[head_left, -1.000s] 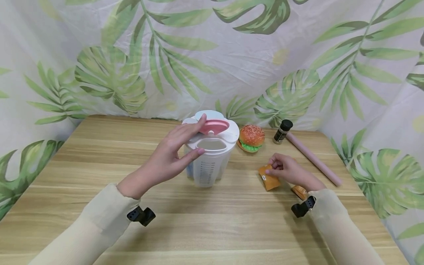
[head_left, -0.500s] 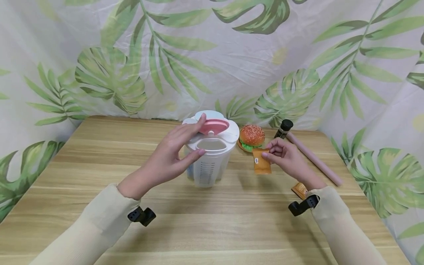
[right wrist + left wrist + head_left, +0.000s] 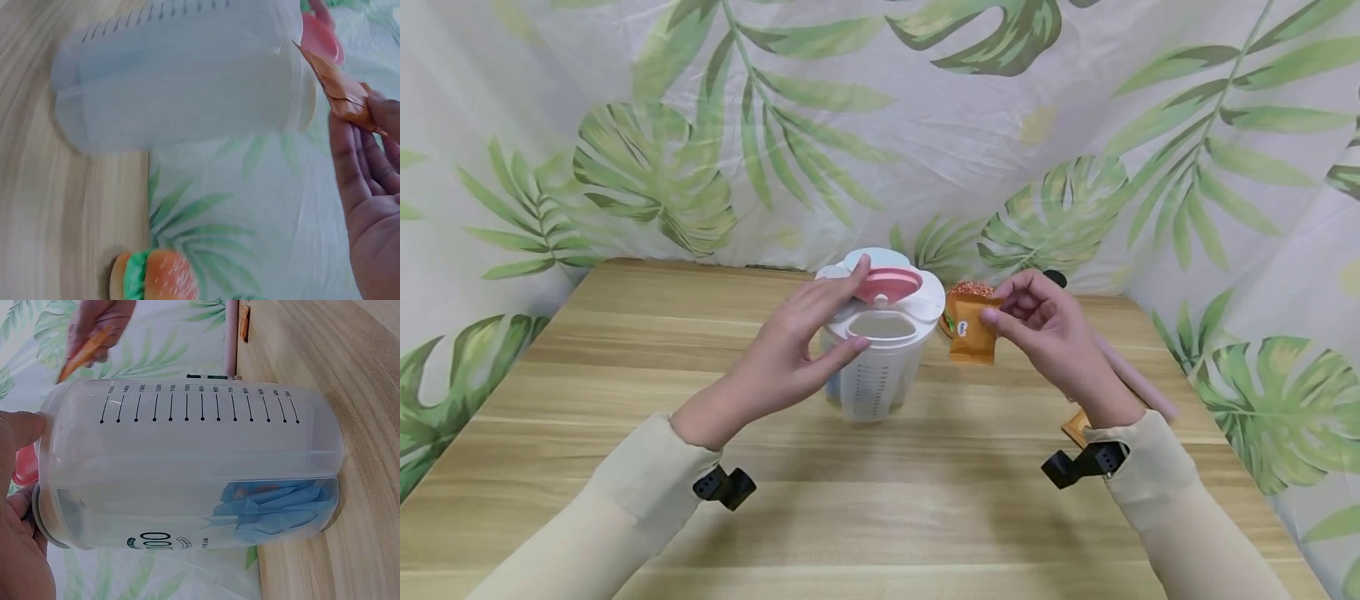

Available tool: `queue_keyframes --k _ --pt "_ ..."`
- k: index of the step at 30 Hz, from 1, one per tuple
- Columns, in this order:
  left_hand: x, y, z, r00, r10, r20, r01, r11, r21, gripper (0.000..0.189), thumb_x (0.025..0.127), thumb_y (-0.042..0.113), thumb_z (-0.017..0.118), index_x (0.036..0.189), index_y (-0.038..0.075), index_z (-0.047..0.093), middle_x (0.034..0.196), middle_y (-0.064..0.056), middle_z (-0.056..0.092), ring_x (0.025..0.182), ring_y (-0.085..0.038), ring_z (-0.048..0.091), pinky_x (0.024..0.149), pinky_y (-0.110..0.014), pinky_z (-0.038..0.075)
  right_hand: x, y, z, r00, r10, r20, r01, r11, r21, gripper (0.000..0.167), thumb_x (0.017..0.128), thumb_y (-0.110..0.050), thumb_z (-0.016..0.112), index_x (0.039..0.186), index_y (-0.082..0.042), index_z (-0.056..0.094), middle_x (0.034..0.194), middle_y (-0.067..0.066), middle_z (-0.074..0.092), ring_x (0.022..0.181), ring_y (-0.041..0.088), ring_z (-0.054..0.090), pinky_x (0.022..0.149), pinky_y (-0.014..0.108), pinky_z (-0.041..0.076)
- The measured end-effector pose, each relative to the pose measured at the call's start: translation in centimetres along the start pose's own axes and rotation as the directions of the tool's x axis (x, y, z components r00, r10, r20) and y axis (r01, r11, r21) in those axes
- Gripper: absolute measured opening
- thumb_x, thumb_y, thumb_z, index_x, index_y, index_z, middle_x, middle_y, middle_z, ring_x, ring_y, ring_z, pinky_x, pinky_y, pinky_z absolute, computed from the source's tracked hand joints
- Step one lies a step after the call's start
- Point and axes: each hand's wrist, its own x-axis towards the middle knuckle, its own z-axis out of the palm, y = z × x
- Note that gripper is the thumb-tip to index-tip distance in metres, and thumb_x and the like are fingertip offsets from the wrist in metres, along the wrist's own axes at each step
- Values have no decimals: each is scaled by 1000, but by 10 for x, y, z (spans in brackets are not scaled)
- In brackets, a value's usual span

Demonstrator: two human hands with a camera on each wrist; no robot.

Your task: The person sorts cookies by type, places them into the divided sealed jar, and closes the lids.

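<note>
A translucent divided storage canister stands upright on the table, with measuring marks on its side. Its white lid has a raised pink flap behind an uncovered opening. My left hand grips the lid's left side, thumb at the front rim and a finger by the pink flap. Blue packets lie in one compartment, seen in the left wrist view. To the canister's right, my right hand pinches an orange snack packet in the air, apart from the lid.
A toy hamburger stands right of the canister, partly behind the packet in the head view. Beyond the right hand are a black-capped bottle, mostly hidden, and a pinkish rod. Another orange packet lies by the right wrist.
My right hand has lifted the orange packet off the table and carried it up and leftward toward the canister's lid. The left hand and the canister have stayed in place.
</note>
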Motion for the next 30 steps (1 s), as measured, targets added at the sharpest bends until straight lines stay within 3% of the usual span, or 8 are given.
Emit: queue_keyframes --k 10,14,18,23,30 --pt "2 1 -1 1000 6 -2 -6 1000 1 83 92 8 79 162 4 35 142 -14 67 136 -30 59 125 -54 34 9 -23 30 971 -214 -111 226 968 107 37 89 23 65 104 -11 63 94 -3 70 83 6 71 74 21 62" --pt "1 1 -1 1000 2 0 -2 1000 2 83 92 9 79 162 4 36 142 -14 66 135 -30 59 125 -55 34 12 -30 41 956 -270 -112 281 954 105 23 90 20 67 103 2 60 99 -4 71 90 6 73 76 20 63" --pt "1 0 -1 1000 5 1 -5 1000 0 83 93 9 79 163 5 35 142 -13 67 135 -30 59 123 -53 37 17 -34 50 941 -326 -88 333 938 95 21 91 18 68 104 17 52 103 -9 74 93 6 73 76 19 62" --pt "0 0 -1 1000 -2 9 2 1000 -3 83 94 10 78 164 7 33 143 -12 66 135 -29 58 120 -52 40 22 -33 63 925 -380 -11 380 924 30 23 88 20 70 104 15 54 104 -11 72 92 5 73 77 20 62" --pt "-1 1 -1 1000 -11 10 11 1000 8 82 94 10 77 164 7 34 142 -13 67 133 -29 60 125 -53 36 25 -26 73 904 -418 93 423 905 -36 22 88 14 74 102 9 58 100 18 72 93 9 74 82 26 64"
